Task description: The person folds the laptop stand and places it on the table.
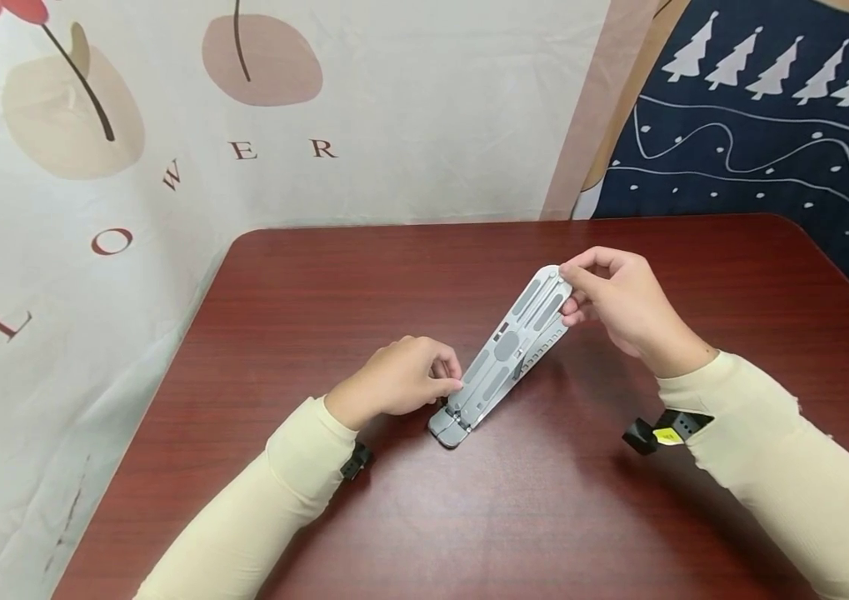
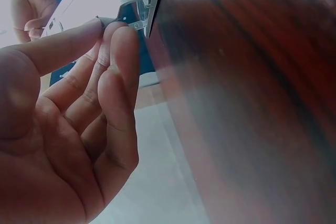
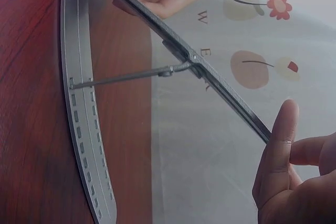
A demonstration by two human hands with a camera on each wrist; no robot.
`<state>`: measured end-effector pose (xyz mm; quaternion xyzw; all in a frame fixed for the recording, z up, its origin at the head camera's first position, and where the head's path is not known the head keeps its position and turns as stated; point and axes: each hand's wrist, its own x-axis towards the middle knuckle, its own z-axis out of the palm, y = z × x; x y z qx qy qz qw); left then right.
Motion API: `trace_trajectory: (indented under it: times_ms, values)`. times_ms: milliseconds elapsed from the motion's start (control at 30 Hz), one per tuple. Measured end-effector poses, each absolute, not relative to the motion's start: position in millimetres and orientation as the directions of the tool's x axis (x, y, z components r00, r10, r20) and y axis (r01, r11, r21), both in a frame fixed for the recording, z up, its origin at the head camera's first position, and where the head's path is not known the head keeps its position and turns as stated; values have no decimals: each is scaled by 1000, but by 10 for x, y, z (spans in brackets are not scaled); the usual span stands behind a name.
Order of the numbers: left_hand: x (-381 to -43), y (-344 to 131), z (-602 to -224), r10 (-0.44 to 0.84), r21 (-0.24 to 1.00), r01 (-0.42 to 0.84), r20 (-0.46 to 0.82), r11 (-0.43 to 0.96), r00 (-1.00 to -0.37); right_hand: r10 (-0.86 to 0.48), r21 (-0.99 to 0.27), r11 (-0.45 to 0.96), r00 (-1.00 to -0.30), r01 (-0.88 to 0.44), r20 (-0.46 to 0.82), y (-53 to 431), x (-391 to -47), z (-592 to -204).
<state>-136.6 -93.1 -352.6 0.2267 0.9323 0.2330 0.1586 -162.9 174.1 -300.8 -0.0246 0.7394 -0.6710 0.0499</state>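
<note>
A folding silver laptop stand [image 1: 506, 345] with grey pads stands narrow on the table, its top bars raised at a slant. In the right wrist view a thin strut [image 3: 126, 78] props those bars above the slotted base [image 3: 79, 66]. My right hand [image 1: 626, 304] pinches the raised far end between thumb and fingers. Near the hinged low end, my left hand [image 1: 403, 377] pinches the side edge; in the left wrist view the thumb [image 2: 68, 48] and fingertips meet at the metal. The small front lip [image 1: 450, 429] folds down at the near end.
The stand is on a dark red-brown wooden table [image 1: 304, 292]. Behind it hangs a pale printed cloth [image 1: 424, 108], with a navy tree-patterned cloth [image 1: 754, 158] at right. Black wrist cameras sit on both sleeves; the right one [image 1: 656, 433] hangs low over the table.
</note>
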Motion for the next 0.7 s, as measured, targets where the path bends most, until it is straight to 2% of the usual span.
trace_trajectory:
  times_ms: [300,433,700]
  values:
    - [-1359,-927,-3517,506,479,379,-168,792,-846,-100,-994,94,-992,62,-71,1900,-1687,-3083]
    - [-1354,-943,-3502,492,468,368,-174,803,-853,-96,-972,217,-989,94,-117,1989,-1788,-3233]
    - [-1347,-977,-3481,501,434,384,-197,815,-843,-182,-888,447,-961,109,-209,2134,-1988,-3518]
